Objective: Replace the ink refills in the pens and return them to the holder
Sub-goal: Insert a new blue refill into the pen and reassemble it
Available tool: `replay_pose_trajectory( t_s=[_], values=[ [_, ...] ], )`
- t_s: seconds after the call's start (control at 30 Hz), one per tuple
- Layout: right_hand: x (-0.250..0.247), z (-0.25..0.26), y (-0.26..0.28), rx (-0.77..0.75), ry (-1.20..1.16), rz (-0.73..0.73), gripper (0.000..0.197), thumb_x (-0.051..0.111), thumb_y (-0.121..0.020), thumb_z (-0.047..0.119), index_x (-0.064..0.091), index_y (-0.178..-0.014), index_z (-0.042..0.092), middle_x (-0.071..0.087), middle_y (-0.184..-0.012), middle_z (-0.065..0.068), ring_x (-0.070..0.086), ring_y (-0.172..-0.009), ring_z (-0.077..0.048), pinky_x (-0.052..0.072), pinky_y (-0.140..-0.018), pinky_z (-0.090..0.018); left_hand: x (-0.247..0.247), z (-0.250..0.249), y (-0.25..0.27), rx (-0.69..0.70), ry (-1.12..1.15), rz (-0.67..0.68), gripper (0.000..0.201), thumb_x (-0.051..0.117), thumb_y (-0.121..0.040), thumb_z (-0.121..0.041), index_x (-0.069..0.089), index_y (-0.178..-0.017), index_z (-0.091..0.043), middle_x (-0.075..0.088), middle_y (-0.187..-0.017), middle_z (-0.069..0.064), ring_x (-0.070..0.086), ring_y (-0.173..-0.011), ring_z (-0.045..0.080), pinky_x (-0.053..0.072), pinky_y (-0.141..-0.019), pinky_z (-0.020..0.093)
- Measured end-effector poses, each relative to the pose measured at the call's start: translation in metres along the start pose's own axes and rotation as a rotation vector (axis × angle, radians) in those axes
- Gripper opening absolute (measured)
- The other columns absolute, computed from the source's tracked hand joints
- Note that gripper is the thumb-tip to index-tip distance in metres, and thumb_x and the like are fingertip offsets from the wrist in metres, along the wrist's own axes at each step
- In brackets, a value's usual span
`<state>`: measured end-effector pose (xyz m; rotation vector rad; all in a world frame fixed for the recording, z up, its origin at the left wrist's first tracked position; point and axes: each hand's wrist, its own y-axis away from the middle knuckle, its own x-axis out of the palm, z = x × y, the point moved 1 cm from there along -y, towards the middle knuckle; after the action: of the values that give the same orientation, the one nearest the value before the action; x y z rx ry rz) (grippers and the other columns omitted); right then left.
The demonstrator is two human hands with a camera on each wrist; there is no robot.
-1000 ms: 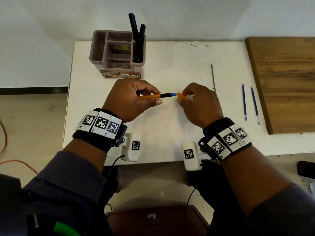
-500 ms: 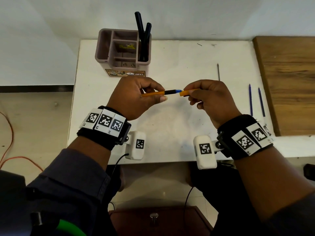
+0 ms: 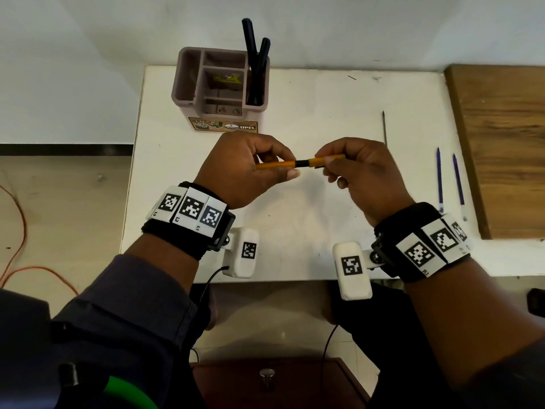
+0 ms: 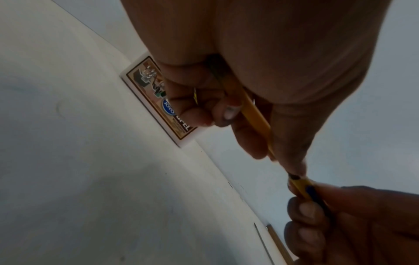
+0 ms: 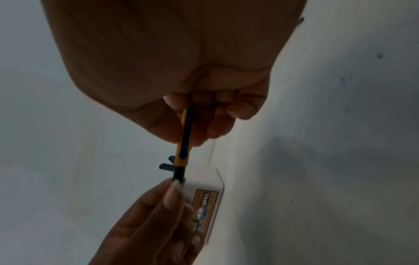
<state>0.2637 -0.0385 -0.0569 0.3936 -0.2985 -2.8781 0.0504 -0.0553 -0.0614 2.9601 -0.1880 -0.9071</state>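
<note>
Above the white table point(image 3: 309, 219) my left hand point(image 3: 250, 169) grips the orange pen barrel point(image 3: 275, 165) point(image 4: 254, 111), which ends in a black section point(image 3: 301, 163). My right hand point(image 3: 359, 169) pinches the orange cap point(image 3: 323, 160) point(image 5: 184, 141) with its dark blue clip, slid over the barrel's tip. Only the black section shows between the two hands. The mauve pen holder point(image 3: 221, 87) stands at the table's back left with two dark pens point(image 3: 255, 63) in its right slot. Its label point(image 4: 156, 100) point(image 5: 204, 211) shows in both wrist views.
Two blue refills point(image 3: 439, 178) point(image 3: 458, 184) lie at the table's right side. A thin grey refill point(image 3: 384, 128) lies farther back. A wooden board point(image 3: 501, 149) adjoins the table on the right. An orange cable point(image 3: 17, 231) runs over the floor at left.
My right hand has pushed the cap leftward onto the barrel. The blue tip seen earlier is now covered, and both hands sit slightly farther from me.
</note>
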Motion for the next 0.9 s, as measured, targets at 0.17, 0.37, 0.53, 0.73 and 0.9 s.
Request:
replay_pose_trajectory(
  t_s=[0.17,0.37,0.53,0.73,0.9],
  values=[
    [0.011,-0.004,0.003,-0.017,0.032,0.076,0.018,0.057,-0.092,0.008,0.074,-0.094,0.015,0.069,-0.073,0.0,0.06,-0.064,-0.007,0.045,-0.059,-0.014,0.004,-0.002,0.0,0.015,-0.039,0.032,0.021,0.082,-0.075,-0.044,0.075,-0.091,-0.034,0.067,-0.074,-0.014,0.059,-0.068,-0.001,0.042,-0.058,0.009],
    [0.015,0.001,0.003,-0.034,0.091,0.067,0.021,0.056,-0.098,0.005,0.073,-0.096,0.017,0.071,-0.076,-0.001,0.064,-0.065,-0.006,0.046,-0.061,-0.013,0.003,-0.003,0.002,0.011,-0.047,0.029,0.029,0.084,-0.071,-0.046,0.074,-0.095,-0.033,0.065,-0.077,-0.018,0.058,-0.067,0.001,0.044,-0.062,0.017],
    [0.024,0.008,0.002,-0.054,0.122,0.046,0.02,0.056,-0.099,0.006,0.073,-0.096,0.017,0.071,-0.075,0.001,0.065,-0.063,-0.005,0.046,-0.06,-0.013,0.0,0.0,0.005,0.015,-0.013,-0.005,0.032,0.085,-0.071,-0.046,0.075,-0.097,-0.031,0.069,-0.08,-0.013,0.061,-0.07,0.005,0.047,-0.065,0.022],
    [0.037,0.024,0.001,-0.059,-0.01,-0.055,0.013,0.057,-0.099,0.005,0.062,-0.109,0.012,0.074,-0.085,-0.007,0.072,-0.073,-0.007,0.048,-0.062,-0.014,-0.011,-0.004,0.01,0.047,0.041,-0.058,0.032,0.078,-0.077,-0.048,0.073,-0.103,-0.03,0.066,-0.083,-0.016,0.062,-0.075,0.003,0.049,-0.069,0.024],
    [0.045,0.044,-0.005,-0.073,-0.207,-0.265,0.017,0.07,-0.092,0.011,0.058,-0.104,0.015,0.077,-0.08,-0.002,0.075,-0.079,-0.017,0.049,-0.065,-0.021,-0.037,0.003,0.018,0.022,0.044,-0.18,0.03,0.077,-0.081,-0.046,0.074,-0.107,-0.029,0.069,-0.086,-0.018,0.064,-0.075,0.001,0.049,-0.067,0.015]
  ],
)
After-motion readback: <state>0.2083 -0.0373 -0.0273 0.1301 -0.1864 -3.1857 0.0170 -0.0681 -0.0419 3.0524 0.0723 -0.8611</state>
